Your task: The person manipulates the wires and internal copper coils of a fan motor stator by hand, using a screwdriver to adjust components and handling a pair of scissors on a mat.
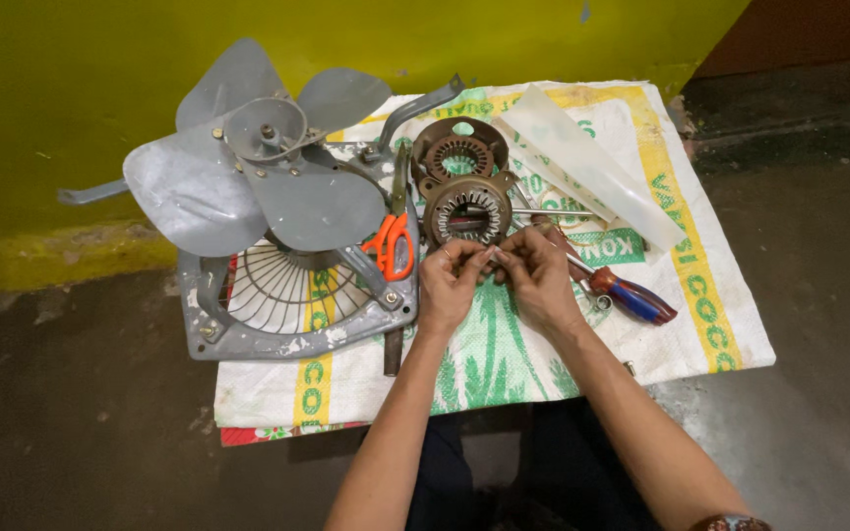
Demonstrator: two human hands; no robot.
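Together, left hand (452, 278) and right hand (535, 273) pinch something tiny — perhaps wire — near the stator (466, 208).

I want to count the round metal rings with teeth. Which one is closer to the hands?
The rusty round toothed metal ring lying just beyond the fingertips, nearer the person. The other similar ring sits farther back, toward the yellow wall.

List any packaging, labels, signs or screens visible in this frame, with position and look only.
Woven sack: flattened as a mat on the floor under the fan parts and both hands; white, with yellow stripes and green printed lettering and plant motifs.
Clear plastic sleeve: lying on the sack's far right part, beyond the right hand; long, translucent, unprinted.
Floral cloth edge: red, peeking from under the sack's near left corner.
No signs or screens.
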